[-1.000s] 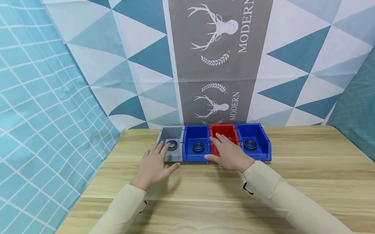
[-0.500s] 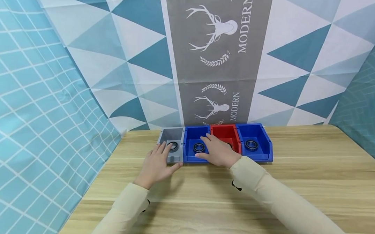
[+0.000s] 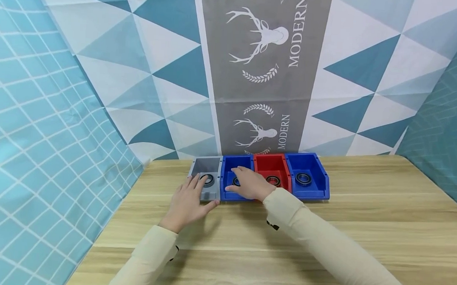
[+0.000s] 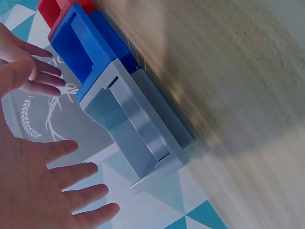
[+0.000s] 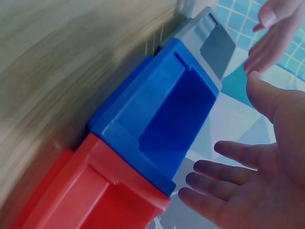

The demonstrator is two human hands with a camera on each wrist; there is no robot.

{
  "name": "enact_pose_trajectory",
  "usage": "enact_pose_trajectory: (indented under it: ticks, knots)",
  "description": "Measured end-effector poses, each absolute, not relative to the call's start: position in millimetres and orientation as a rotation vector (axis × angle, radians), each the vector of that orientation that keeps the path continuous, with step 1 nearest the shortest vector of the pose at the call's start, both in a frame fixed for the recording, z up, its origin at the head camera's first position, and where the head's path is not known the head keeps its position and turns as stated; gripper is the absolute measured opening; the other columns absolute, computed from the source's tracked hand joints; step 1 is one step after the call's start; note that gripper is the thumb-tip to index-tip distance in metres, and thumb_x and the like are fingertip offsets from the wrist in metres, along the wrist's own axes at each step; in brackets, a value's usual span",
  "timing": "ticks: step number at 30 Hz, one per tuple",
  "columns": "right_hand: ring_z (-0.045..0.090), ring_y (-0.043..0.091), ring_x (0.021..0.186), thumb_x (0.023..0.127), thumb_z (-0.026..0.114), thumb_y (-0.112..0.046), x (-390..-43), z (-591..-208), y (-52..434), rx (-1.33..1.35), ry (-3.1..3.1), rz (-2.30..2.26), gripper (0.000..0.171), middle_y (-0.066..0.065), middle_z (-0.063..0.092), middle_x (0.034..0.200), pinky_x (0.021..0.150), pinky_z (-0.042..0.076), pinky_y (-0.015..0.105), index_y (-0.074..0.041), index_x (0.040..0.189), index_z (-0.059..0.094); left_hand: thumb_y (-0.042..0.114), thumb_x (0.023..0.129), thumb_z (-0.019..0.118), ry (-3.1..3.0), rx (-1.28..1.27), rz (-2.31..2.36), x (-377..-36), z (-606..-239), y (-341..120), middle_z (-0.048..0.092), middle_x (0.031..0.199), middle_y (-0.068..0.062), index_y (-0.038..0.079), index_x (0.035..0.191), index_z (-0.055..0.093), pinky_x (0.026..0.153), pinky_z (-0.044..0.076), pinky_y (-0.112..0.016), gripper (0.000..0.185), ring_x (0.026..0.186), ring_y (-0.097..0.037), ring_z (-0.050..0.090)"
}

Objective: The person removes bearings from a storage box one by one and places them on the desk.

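Note:
My left hand (image 3: 185, 204) hovers at the front of the grey bin (image 3: 207, 163), fingers spread, holding nothing. A black-rimmed ring-shaped bearing (image 3: 209, 181) lies in that bin, just beyond the fingertips. Over the left blue bin (image 3: 237, 160) is my right hand (image 3: 251, 184), its fingers extended and nothing in them. It partly hides the bearing (image 3: 235, 181) there. Another bearing (image 3: 273, 181) lies in the red bin (image 3: 270, 162), beside the right wrist. In the left wrist view, the palm and straight fingers (image 4: 88, 194) show bare. The right wrist view shows the right fingers (image 5: 221, 171) equally bare.
The right blue bin (image 3: 304, 163) holds one more bearing (image 3: 303, 179). All the bins stand side by side at the back of the wooden table (image 3: 223, 253). Behind them hangs a patterned cloth (image 3: 261, 84), with a blue checked cloth (image 3: 40, 151) on the left.
My right hand has moved left, from over the red bin to over the left blue bin, uncovering the bearing in the red bin. The left hand stays nearly in place.

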State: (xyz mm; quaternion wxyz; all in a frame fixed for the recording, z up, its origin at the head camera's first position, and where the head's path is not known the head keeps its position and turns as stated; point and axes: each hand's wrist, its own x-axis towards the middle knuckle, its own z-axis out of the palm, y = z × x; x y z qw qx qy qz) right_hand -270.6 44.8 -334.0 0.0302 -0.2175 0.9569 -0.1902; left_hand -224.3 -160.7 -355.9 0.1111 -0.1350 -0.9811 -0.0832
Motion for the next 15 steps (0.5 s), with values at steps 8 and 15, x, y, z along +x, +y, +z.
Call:
enact_pose_trajectory:
  ticks: [8, 15]
  knots:
    - [0.041, 0.031, 0.14, 0.092, 0.06, -0.044, -278, -332, 19, -0.653, 2.907, -0.595, 0.072, 0.016, 0.04, 0.151, 0.111, 0.038, 0.048, -0.002, 0.146, 0.037, 0.058, 0.085, 0.058, -2.876, -0.42, -0.268, -224, -355, -163, 0.039, 0.151, -0.019, 0.008, 0.145, 0.04, 0.111, 0.032, -0.058, 0.079, 0.141, -0.043, 0.034]
    - [0.043, 0.033, 0.138, 0.094, 0.058, -0.043, -283, -331, 8, -0.535, 2.863, -0.702, 0.073, 0.018, 0.039, 0.152, 0.11, 0.039, 0.048, 0.001, 0.147, 0.033, 0.055, 0.086, 0.059, -2.858, -0.45, -0.29, -225, -354, -165, 0.04, 0.15, -0.02, 0.007, 0.144, 0.042, 0.112, 0.032, -0.057, 0.077, 0.14, -0.043, 0.035]
